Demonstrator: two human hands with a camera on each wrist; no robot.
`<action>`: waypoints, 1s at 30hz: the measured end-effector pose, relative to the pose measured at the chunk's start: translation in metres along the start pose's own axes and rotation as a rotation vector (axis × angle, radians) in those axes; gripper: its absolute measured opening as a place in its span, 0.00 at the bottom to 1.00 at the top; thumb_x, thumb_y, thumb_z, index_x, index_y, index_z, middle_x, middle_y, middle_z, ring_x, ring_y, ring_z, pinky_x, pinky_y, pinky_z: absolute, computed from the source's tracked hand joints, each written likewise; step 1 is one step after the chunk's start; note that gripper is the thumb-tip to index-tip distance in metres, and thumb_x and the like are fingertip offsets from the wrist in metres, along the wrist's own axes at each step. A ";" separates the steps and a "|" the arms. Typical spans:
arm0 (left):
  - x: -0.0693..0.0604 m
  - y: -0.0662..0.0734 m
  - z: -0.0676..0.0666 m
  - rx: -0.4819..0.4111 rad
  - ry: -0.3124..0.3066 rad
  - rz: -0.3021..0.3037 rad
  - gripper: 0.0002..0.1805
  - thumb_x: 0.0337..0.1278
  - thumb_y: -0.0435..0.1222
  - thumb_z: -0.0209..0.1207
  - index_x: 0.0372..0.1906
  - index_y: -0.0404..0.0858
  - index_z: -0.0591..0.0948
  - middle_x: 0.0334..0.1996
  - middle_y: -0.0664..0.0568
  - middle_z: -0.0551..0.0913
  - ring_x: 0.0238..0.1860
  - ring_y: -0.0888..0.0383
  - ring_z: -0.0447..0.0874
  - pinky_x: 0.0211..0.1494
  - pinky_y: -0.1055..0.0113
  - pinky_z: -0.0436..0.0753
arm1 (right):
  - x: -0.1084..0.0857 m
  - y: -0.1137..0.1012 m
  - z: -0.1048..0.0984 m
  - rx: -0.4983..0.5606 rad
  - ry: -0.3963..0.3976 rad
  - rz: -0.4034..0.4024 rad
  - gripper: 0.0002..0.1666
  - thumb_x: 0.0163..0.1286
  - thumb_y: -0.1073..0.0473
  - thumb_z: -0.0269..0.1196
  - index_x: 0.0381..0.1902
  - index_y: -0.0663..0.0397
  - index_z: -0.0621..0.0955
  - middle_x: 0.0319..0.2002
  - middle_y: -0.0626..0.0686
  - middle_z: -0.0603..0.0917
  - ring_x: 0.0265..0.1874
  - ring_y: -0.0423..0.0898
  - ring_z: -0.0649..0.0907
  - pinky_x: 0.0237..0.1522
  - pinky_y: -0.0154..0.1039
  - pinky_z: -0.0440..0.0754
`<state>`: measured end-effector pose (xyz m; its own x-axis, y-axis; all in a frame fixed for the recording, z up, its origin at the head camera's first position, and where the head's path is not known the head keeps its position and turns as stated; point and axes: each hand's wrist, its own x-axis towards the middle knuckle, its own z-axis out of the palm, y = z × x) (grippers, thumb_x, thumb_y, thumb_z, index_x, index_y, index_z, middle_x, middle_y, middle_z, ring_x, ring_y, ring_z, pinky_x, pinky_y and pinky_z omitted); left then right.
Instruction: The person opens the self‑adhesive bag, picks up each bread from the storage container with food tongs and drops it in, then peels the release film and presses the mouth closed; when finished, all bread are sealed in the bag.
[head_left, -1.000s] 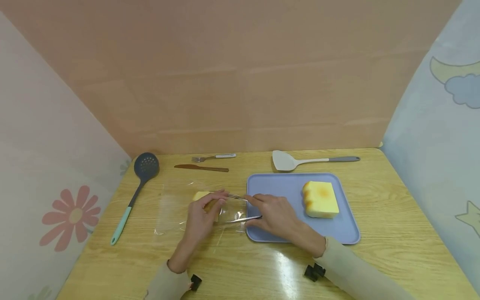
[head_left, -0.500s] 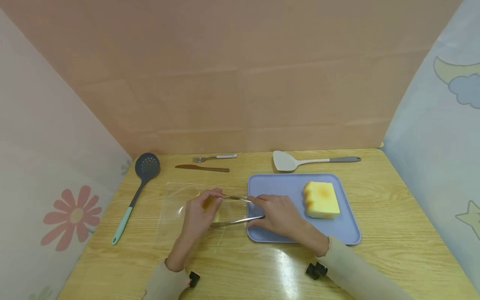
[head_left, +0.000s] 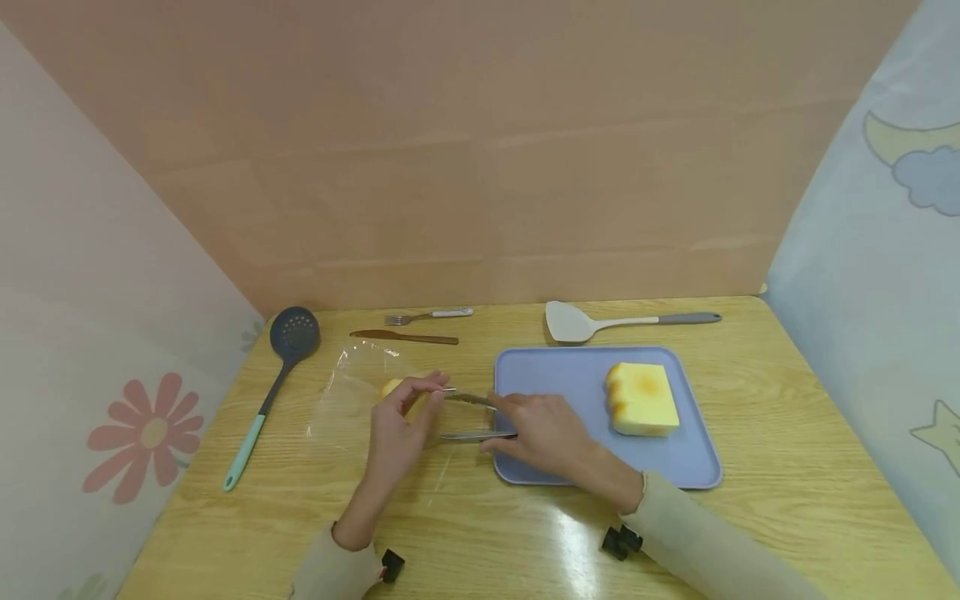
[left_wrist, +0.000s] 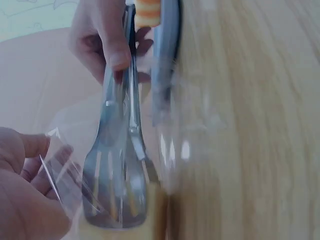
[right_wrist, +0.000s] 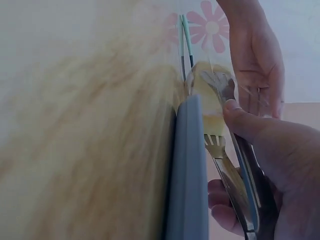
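A plain brown backdrop [head_left: 480, 167] closes off the far edge of the wood-grain worktop [head_left: 517, 533], with pale printed walls on either side. Working across my feed, I find a slotted skimmer [head_left: 293, 337] lying along the worktop's left edge. Next comes a clear bag [head_left: 341, 408], left of centre, with a yellow bread piece [head_left: 389, 387] inside, mostly hidden from the head view. The film looks thin, slippery and easily crumpled; I'd hold it by the mouth edge. The left grip [head_left: 401, 433] does just that, pinching the film between thumb and fingers. A fork [head_left: 450, 313] and a knife [head_left: 405, 336] lie beyond, near the far edge.

Steel tongs [head_left: 471, 398] reach leftward into the bag, arms spread. I judge them light, smooth and springy, best squeezed mid-arm. The right grip [head_left: 547, 429] has thumb and fingers curled round them there. I cannot tell whether both slotted heads touch the bread.

A blue tray [head_left: 555, 367] sits right of centre, carrying a second bread piece [head_left: 643, 400] towards its right end; a spatula [head_left: 570, 322] lies behind, near the far edge. Both pieces look light and spongy, likely to dent, so I'd favour a gentle squeeze across opposite sides.
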<state>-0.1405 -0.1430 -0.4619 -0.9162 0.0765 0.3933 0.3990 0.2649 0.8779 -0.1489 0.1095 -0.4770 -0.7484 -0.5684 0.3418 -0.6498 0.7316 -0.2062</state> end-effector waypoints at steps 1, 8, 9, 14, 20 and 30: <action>0.000 -0.001 0.000 0.014 0.021 -0.004 0.03 0.76 0.28 0.68 0.46 0.31 0.87 0.55 0.40 0.93 0.69 0.39 0.86 0.78 0.44 0.78 | -0.001 -0.001 0.001 -0.010 0.005 -0.001 0.45 0.64 0.27 0.77 0.66 0.53 0.88 0.42 0.48 0.94 0.30 0.46 0.91 0.25 0.42 0.86; -0.002 -0.005 0.004 0.017 0.090 -0.042 0.05 0.76 0.29 0.68 0.47 0.29 0.88 0.54 0.40 0.93 0.69 0.39 0.86 0.75 0.62 0.80 | -0.004 -0.004 -0.001 -0.034 0.101 -0.013 0.48 0.58 0.28 0.81 0.66 0.54 0.88 0.46 0.48 0.94 0.33 0.47 0.91 0.23 0.43 0.85; -0.004 -0.004 0.006 0.004 0.086 -0.049 0.05 0.77 0.29 0.67 0.47 0.29 0.88 0.55 0.39 0.93 0.69 0.39 0.86 0.74 0.64 0.80 | -0.003 -0.005 -0.001 -0.029 0.105 -0.010 0.48 0.58 0.29 0.81 0.66 0.54 0.88 0.46 0.48 0.94 0.33 0.47 0.91 0.23 0.43 0.86; -0.008 0.003 0.015 -0.036 0.081 -0.068 0.07 0.79 0.30 0.66 0.48 0.27 0.87 0.57 0.38 0.92 0.70 0.39 0.85 0.73 0.62 0.82 | 0.001 -0.009 0.001 -0.009 0.069 0.008 0.44 0.59 0.28 0.80 0.64 0.51 0.89 0.41 0.47 0.93 0.28 0.45 0.89 0.23 0.41 0.85; -0.005 -0.005 0.012 -0.031 0.103 -0.064 0.06 0.77 0.29 0.67 0.48 0.28 0.87 0.57 0.38 0.92 0.68 0.39 0.87 0.72 0.59 0.83 | 0.002 -0.011 0.004 -0.050 0.053 -0.009 0.45 0.58 0.27 0.80 0.61 0.52 0.90 0.38 0.45 0.92 0.27 0.44 0.89 0.24 0.43 0.86; -0.006 -0.003 0.013 -0.169 0.034 -0.130 0.06 0.76 0.26 0.66 0.48 0.25 0.86 0.58 0.32 0.90 0.72 0.36 0.82 0.70 0.71 0.82 | 0.006 -0.017 0.001 -0.032 0.061 0.007 0.47 0.54 0.27 0.82 0.63 0.51 0.90 0.39 0.45 0.93 0.27 0.43 0.88 0.22 0.40 0.84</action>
<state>-0.1362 -0.1321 -0.4701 -0.9597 0.0190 0.2804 0.2808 0.1048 0.9540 -0.1425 0.0937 -0.4726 -0.7427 -0.5402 0.3958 -0.6395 0.7474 -0.1799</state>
